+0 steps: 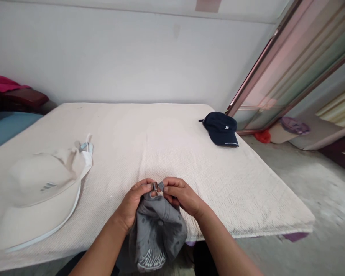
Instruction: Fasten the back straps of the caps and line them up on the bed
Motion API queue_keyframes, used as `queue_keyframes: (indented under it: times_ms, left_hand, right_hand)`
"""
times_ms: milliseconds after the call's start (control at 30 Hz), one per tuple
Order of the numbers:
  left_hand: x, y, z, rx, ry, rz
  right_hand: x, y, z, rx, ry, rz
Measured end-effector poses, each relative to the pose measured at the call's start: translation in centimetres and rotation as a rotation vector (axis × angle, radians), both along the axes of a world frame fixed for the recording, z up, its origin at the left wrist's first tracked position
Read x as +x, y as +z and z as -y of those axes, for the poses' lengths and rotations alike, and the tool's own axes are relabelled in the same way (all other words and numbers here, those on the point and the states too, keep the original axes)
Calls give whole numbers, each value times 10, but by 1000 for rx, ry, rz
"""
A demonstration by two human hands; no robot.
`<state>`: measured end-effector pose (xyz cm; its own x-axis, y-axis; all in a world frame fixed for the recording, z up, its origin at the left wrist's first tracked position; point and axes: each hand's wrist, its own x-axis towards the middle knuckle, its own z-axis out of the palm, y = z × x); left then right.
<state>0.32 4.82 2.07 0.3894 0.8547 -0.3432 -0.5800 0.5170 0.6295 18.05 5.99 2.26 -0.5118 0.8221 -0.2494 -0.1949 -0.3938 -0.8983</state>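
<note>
A grey baseball cap (161, 230) with white stitched lettering hangs at the near edge of the table, its back strap turned up. My left hand (133, 201) pinches the strap beside its small metal buckle (155, 187). On the other side of the buckle, my right hand (182, 195) grips the grey strap end (161, 186) between thumb and fingers. A cream cap (40, 184) with a striped logo lies to the left. Farther back on the right rests a navy cap (220, 128) with small white lettering.
A pale textured cloth covers the table (161, 145), which meets a white wall (132, 57). A sliding glass door (276, 76) stands at the right, with a lined bin (290, 130) on the concrete floor. Pink cloth (8, 84) lies at the far left.
</note>
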Motion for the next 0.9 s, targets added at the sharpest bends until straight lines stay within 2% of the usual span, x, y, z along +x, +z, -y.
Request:
queue_keyframes:
  times_ms: [333,500,900]
  left_hand:
    - [-1,2,2,-18,-3,24]
    - [1,2,2,-35,-17,21]
    - [2,-2,2,-10,-81,-18]
  right_hand:
    - [-2,-2,0,23,77,-22]
    - [0,-4,0,17,57,-10]
    - [4,-7,2,8,120,-113]
